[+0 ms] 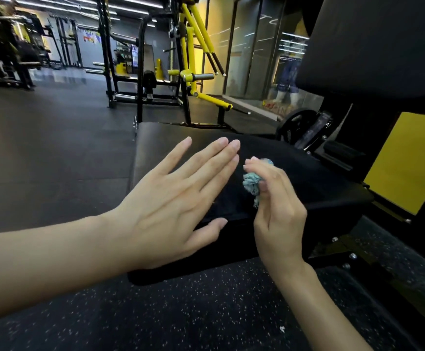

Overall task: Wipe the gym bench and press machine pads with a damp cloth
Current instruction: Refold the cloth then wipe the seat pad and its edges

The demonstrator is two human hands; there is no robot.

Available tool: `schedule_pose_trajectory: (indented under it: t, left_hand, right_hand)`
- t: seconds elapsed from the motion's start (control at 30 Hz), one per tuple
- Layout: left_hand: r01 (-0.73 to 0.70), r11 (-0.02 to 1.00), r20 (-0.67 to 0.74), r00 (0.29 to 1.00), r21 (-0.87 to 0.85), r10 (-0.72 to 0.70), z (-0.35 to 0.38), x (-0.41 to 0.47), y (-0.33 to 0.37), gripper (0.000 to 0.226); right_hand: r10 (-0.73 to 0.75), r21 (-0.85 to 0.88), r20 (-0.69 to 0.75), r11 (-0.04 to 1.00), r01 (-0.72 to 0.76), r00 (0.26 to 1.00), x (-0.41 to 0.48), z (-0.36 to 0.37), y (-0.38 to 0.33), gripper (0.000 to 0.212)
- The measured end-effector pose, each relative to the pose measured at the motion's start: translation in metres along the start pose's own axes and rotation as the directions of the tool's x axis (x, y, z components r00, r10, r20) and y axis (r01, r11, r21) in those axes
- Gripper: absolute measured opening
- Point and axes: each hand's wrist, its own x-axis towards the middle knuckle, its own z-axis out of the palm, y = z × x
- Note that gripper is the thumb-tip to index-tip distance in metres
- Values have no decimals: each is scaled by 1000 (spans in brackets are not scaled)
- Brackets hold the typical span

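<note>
A black seat pad (315, 178) of a press machine fills the middle of the view. Its tall black back pad (373, 46) rises at the upper right. My left hand (173, 206) hovers flat over the seat's near left part, fingers straight and spread. My right hand (277, 209) is just to its right, over the seat's front edge, and grips a small crumpled blue-green cloth (251, 183) bunched between thumb and fingers.
Speckled black rubber floor (181, 312) lies in front of the seat. A yellow and black machine (193, 59) stands behind the seat, with a weight plate (295, 125) to its right. Glass panels (257, 46) line the back right. More racks stand far left.
</note>
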Motion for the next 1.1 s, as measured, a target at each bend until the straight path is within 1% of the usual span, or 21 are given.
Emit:
schedule_pose_trajectory:
  t: [0.07, 0.17, 0.23, 0.27, 0.33, 0.37, 0.4, 0.53, 0.63, 0.67, 0.77, 0.83, 0.9, 0.93, 0.97, 1.03, 1.1]
  left_hand:
    - [16, 997, 21, 1000, -70, -14, -2, -1, -7, 77]
    - [47, 970, 30, 999, -237, -41, -5, 2, -13, 72]
    - [99, 934, 55, 995, -343, -85, -12, 8, -20, 71]
    - [131, 897, 68, 991, -421, -113, -14, 11, -25, 71]
    - [223, 776, 149, 975, -590, -167, -18, 16, -36, 74]
    - [245, 722, 170, 970, -647, -176, -19, 18, -41, 75]
    - [246, 681, 163, 969, -690, -186, -20, 21, -46, 74]
    - [267, 567, 138, 956, -779, -261, -23, 28, -66, 64]
    - [290, 522, 130, 938, -802, -321, -25, 29, -81, 56]
    - [304, 499, 141, 931, -812, -337, -25, 28, -86, 54]
    - [313, 435, 152, 918, -844, -365, -24, 22, -98, 39]
    - [323, 393, 166, 908, -861, -384, -23, 16, -107, 24]
    - [362, 331, 214, 887, -871, -408, -21, 10, -117, 13]
    - [374, 293, 233, 877, -880, -420, -19, 7, -122, 10]
    - [381, 253, 250, 868, -889, -429, -18, 4, -127, 8]
    - [389, 173, 285, 855, -905, -432, -15, -3, -136, 9]
    - [395, 88, 324, 845, -915, -425, -11, -11, -143, 8]
  right_hand:
    - [43, 9, -8, 999, -43, 999, 11, 1, -6, 29]
    - [110, 36, 15, 993, -110, 994, 30, 3, -17, 27]
    - [217, 123, 40, 968, -220, 975, 42, 6, -25, 27]
    - [288, 171, 60, 940, -294, 956, 49, 7, -30, 27]
    - [401, 265, 105, 871, -414, 910, 64, 10, -38, 28]
    - [439, 310, 133, 833, -458, 889, 70, 13, -41, 29]
    - [467, 353, 167, 794, -495, 868, 76, 16, -43, 30]
    - [535, 491, 310, 618, -614, 786, 96, 28, -57, 29]
    - [562, 547, 407, 481, -685, 720, 106, 37, -71, 30]
    - [570, 540, 431, 458, -706, 700, 109, 40, -75, 31]
    - [608, 474, 455, 453, -755, 651, 116, 47, -81, 31]
    - [655, 448, 474, 397, -801, 589, 121, 51, -85, 32]
    - [691, 424, 496, 336, -841, 526, 125, 54, -89, 35]
    - [689, 414, 512, 326, -850, 514, 127, 56, -91, 36]
    - [673, 400, 530, 338, -852, 516, 128, 59, -93, 35]
    - [638, 352, 551, 407, -843, 538, 129, 64, -95, 29]
    - [631, 319, 552, 444, -838, 545, 130, 69, -96, 29]
